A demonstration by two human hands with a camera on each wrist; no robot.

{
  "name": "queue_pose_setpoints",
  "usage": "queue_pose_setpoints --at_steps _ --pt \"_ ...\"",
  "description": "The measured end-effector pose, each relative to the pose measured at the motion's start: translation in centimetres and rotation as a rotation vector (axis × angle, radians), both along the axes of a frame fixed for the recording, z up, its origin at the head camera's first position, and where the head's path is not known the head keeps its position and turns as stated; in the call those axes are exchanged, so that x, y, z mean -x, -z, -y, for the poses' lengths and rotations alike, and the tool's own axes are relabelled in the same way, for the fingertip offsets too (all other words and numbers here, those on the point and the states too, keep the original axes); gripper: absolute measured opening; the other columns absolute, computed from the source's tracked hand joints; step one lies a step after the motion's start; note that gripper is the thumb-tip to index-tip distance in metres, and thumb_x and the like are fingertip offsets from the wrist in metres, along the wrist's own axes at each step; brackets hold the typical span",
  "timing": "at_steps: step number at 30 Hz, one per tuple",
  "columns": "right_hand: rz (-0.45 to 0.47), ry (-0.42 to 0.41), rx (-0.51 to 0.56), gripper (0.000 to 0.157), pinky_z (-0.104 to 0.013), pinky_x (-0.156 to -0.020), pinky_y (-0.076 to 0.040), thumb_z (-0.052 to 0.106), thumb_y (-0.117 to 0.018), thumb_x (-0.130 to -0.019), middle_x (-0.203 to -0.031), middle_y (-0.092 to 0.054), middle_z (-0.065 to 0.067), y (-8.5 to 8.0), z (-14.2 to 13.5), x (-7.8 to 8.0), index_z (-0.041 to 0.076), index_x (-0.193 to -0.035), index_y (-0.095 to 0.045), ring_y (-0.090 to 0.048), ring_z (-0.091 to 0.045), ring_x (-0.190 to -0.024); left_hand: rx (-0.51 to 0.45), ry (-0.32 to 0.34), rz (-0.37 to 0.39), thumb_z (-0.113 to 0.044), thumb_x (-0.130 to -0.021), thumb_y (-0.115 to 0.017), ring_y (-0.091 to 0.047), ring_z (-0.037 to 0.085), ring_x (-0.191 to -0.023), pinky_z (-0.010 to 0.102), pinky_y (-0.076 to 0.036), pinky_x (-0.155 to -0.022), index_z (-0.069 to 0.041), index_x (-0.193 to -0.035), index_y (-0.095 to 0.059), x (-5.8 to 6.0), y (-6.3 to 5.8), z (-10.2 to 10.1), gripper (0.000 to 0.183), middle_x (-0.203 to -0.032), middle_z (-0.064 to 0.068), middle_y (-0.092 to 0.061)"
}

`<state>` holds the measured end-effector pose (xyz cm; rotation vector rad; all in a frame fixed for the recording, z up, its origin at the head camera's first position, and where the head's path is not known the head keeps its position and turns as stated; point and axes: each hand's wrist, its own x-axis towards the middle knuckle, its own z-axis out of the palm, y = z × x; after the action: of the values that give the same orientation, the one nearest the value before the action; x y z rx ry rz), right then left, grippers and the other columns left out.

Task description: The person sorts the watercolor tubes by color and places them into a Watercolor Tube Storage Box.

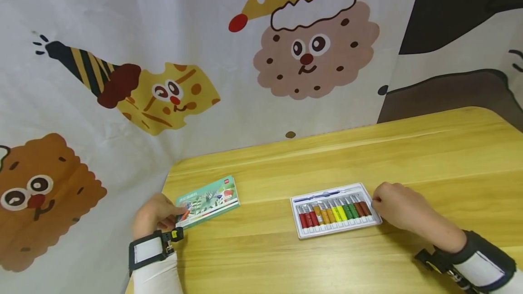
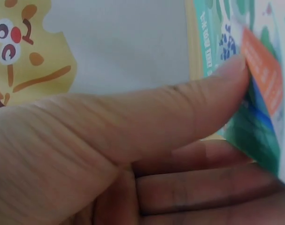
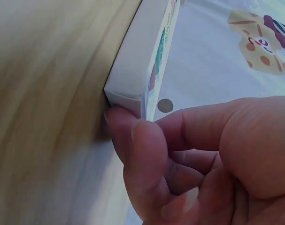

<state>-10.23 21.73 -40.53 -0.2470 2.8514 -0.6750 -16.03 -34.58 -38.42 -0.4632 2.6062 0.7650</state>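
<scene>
In the head view a green, plant-patterned cardboard box (image 1: 210, 201) lies on the left of the table. My left hand (image 1: 153, 212) grips its near-left end. The left wrist view has the thumb on the printed face of the box (image 2: 217, 51), with the other fingers at its lower edge, their tips partly hidden. To the right lies a white paint tray (image 1: 339, 229) with a row of coloured paint tubes (image 1: 336, 213) and a blue-handled paintbrush (image 1: 316, 196). My right hand (image 1: 402, 208) pinches the tray's right edge; its thumb and fingertips meet at the corner in the right wrist view.
The wooden table (image 1: 253, 257) carries both things, apart from each other. Behind it hangs a white curtain (image 1: 229, 117) printed with cartoon biscuits and cheese. The table's left edge runs close to the left hand.
</scene>
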Motion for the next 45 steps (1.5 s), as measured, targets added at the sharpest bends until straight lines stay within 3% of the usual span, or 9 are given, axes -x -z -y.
queue_pose_setpoints --at_steps 10,17,21,27,34,37,45 --pt "0.074 0.011 0.041 0.015 -0.029 -0.043 -0.039 0.008 -0.053 -0.089 -0.060 -0.050 -0.002 0.2 -2.2 1.2 0.006 -0.078 -0.063 -0.046 -0.014 -0.047 -0.015 0.099 -0.070 -0.024 -0.081 -0.072 -0.062 0.023 -0.062 0.038 -0.054 -0.059 0.002 -0.083 -0.071 0.7 0.0 -1.6 0.026 -0.068 0.011 -0.067" --pt "0.180 0.072 0.117 0.019 -0.032 -0.042 -0.048 0.008 -0.047 -0.092 -0.063 -0.055 -0.006 0.3 -3.9 1.9 -0.005 -0.096 -0.060 -0.052 -0.016 -0.046 -0.136 0.100 -0.079 -0.023 -0.085 -0.069 -0.062 0.029 -0.062 0.039 -0.055 -0.057 0.000 -0.085 -0.069 1.8 0.5 -3.4 0.023 -0.068 0.016 -0.065" --pt "0.213 0.096 0.146 0.022 -0.033 -0.043 -0.050 0.008 -0.044 -0.093 -0.061 -0.056 -0.007 0.5 -4.4 2.2 -0.008 -0.098 -0.059 -0.054 -0.017 -0.047 -0.130 0.122 -0.094 -0.022 -0.085 -0.069 -0.063 0.030 -0.061 0.039 -0.056 -0.057 -0.001 -0.083 -0.070 2.2 0.8 -4.0 0.021 -0.066 0.015 -0.065" --pt "0.222 0.107 0.179 0.024 -0.034 -0.044 -0.052 0.007 -0.044 -0.093 -0.068 -0.059 -0.010 0.5 -4.9 2.7 -0.012 -0.098 -0.057 -0.056 -0.018 -0.049 -0.199 0.128 -0.080 -0.012 -0.084 -0.068 -0.064 0.030 -0.065 0.040 -0.056 -0.060 0.001 -0.092 -0.070 2.4 0.8 -4.9 0.016 -0.069 0.014 -0.066" --pt "0.213 0.119 0.212 0.027 -0.034 -0.045 -0.053 0.006 -0.041 -0.094 -0.070 -0.059 -0.013 0.6 -5.6 3.1 -0.016 -0.102 -0.055 -0.058 -0.019 -0.052 -0.256 0.166 -0.086 -0.004 -0.083 -0.067 -0.064 0.030 -0.067 0.041 -0.056 -0.063 0.008 -0.104 -0.065 2.5 0.6 -5.8 0.025 -0.074 0.015 -0.068" --pt "0.210 0.130 0.216 0.028 -0.034 -0.046 -0.053 0.006 -0.041 -0.094 -0.071 -0.059 -0.013 0.7 -5.9 3.4 -0.016 -0.102 -0.055 -0.058 -0.019 -0.052 -0.273 0.151 -0.074 -0.004 -0.083 -0.067 -0.065 0.030 -0.068 0.041 -0.056 -0.063 0.008 -0.104 -0.065 2.6 0.6 -6.2 0.024 -0.074 0.014 -0.068" --pt "0.218 0.151 0.200 0.028 -0.034 -0.047 -0.053 0.007 -0.043 -0.094 -0.071 -0.059 -0.013 0.8 -6.2 3.8 -0.017 -0.104 -0.053 -0.058 -0.018 -0.053 -0.291 0.196 -0.079 -0.005 -0.082 -0.068 -0.064 0.027 -0.064 0.037 -0.056 -0.059 0.006 -0.103 -0.066 2.8 1.4 -7.7 0.024 -0.071 0.012 -0.068"
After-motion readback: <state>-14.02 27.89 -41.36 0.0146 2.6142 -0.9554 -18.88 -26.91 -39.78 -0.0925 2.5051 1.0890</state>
